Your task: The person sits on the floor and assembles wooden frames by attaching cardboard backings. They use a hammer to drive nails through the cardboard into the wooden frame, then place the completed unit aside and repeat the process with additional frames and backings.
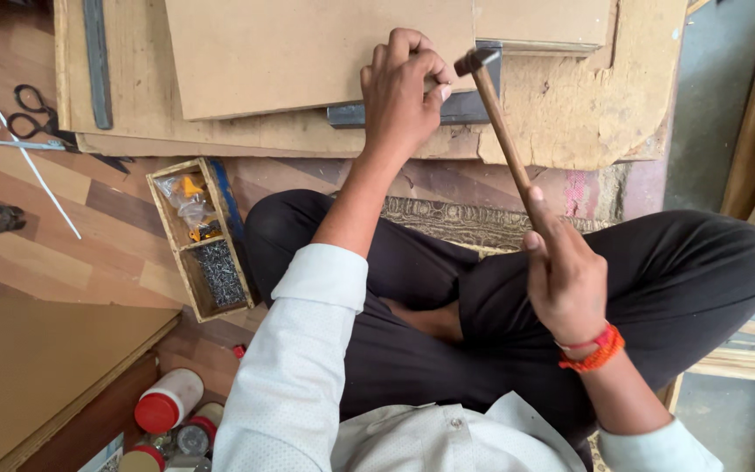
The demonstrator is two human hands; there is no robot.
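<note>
Wooden floor carries stacked boards before crossed legs. Left hand pinches something small, too hidden to name, at the top board's near edge, beside a metal bar. Right hand grips a hammer, head just beside those fingers. A nail box sits left.

A pale shirt with a fine dotted weave is worn, buttoned down the front, one small round button being seen near the collar. Both sleeves are rolled back, so that the forearms are left bare below broad folded cuffs. Black trousers are worn on the legs. A band of red and orange thread and beads is tied round the right wrist.
</note>
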